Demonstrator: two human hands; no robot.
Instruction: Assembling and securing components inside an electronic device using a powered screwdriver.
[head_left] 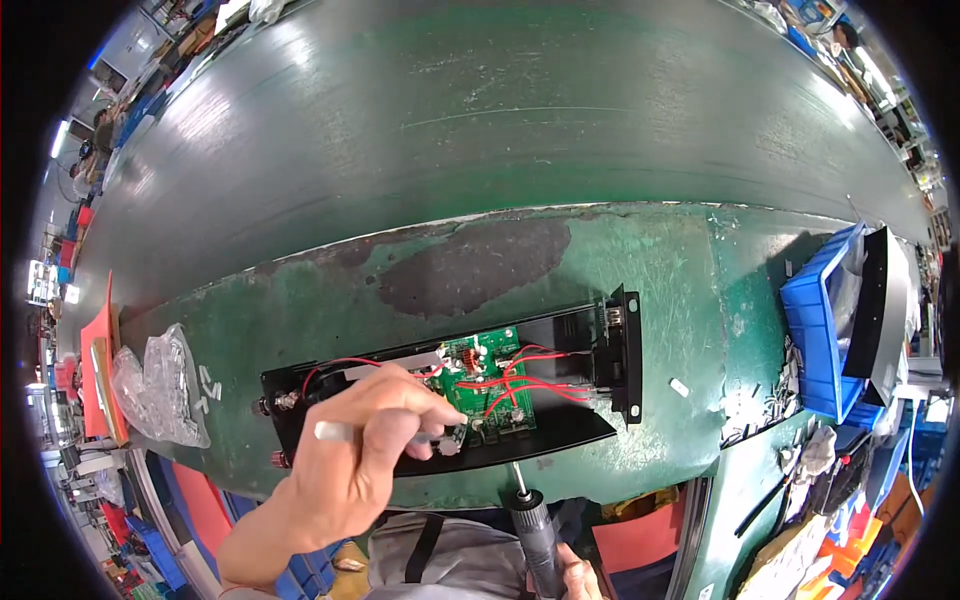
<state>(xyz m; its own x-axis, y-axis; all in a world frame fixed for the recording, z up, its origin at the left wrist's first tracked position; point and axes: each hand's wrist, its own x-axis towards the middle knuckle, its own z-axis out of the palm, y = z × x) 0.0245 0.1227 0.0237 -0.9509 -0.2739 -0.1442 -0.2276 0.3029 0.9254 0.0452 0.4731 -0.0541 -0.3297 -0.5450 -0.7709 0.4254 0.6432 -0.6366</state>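
Note:
A long black metal chassis (570, 432) lies on the green bench, tilted up to the right. Inside it sits a green circuit board (515, 402) with red wires (540, 382) running to its right end panel (626, 355). Over the board's left part, my left hand (355, 450) is closed in a pinch; what the fingertips hold is too small to make out. A short white piece (335, 432) shows against that hand. At the lower edge, my right hand (578, 578) grips a black powered screwdriver (535, 535), its bit pointing up at the chassis's near side.
Left of the chassis lie a clear plastic bag (165, 390) and small white pieces (208, 385). A blue bin (815, 310) with a black panel (880, 315) stands at the right. Beyond the bench runs a wide dark green surface (500, 110).

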